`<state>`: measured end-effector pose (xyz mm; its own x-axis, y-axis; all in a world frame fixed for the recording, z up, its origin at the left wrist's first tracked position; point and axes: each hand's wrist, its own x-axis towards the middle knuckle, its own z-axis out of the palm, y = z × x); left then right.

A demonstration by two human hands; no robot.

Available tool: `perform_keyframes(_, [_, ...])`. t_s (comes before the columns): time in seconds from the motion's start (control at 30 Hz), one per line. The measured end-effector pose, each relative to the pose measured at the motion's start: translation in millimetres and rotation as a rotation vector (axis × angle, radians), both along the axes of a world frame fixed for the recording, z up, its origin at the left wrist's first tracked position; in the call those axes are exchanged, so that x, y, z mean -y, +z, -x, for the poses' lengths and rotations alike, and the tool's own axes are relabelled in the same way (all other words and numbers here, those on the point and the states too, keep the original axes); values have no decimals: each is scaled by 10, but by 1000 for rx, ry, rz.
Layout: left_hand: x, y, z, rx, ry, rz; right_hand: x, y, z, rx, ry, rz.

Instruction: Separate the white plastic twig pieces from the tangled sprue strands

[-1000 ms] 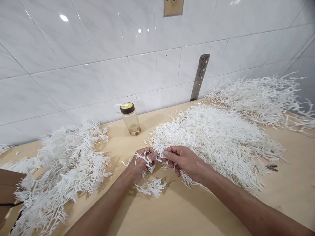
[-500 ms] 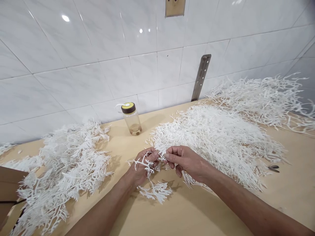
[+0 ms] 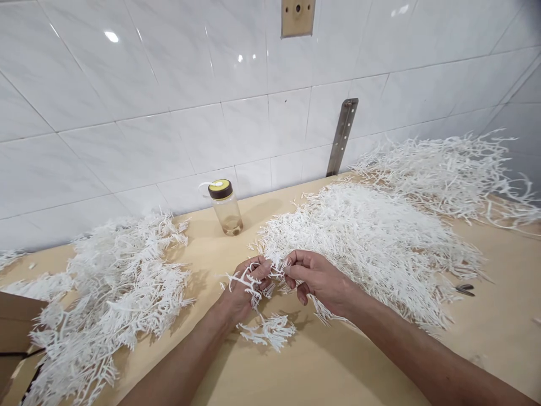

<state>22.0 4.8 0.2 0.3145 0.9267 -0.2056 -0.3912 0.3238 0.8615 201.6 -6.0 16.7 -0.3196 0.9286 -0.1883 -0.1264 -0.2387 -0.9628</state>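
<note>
A white, branched plastic sprig [image 3: 249, 282] is pinched in my left hand [image 3: 245, 287], its thin forked stems spreading over the thumb and wrist. My right hand [image 3: 323, 282] meets it from the right, thumb and forefinger closed on thin white strands [image 3: 284, 265] at the sprig's end. Just below the hands, a feathery white cluster [image 3: 270, 331] hangs or lies close to the table; whether it joins the held sprig I cannot tell. Behind my right hand spreads a large heap of fine white sprigs [image 3: 372, 242].
Bushy white branches [image 3: 127, 282] are piled at the left, beside a cardboard box [image 3: 21, 321]. A lidded bottle [image 3: 228, 211] stands near the tiled wall. Longer white stems [image 3: 439, 169] lie back right. A small dark metal tool [image 3: 465, 290] rests right of the heap. A metal bracket [image 3: 342, 138] leans upright.
The camera view has shifted slightly. My right fingers have moved a little to the right, still closed on the strands; my left hand keeps its hold on the sprig.
</note>
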Motion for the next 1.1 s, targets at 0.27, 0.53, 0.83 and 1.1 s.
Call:
perform_keyframes(0.27, [-10, -2, 6, -37, -17, 3, -26, -78, 17, 55, 27, -47])
perform_keyframes(0.53, [-36, -15, 24, -47, -3, 1, -21, -179, 4, 159, 65, -109])
perform_keyframes(0.83, [-13, -28, -40, 0, 67, 6, 27, -189, 61, 292, -52, -237])
perform_keyframes(1.1, [-66, -26, -5, 86, 63, 48, 20, -249, 77, 290, -152, -208])
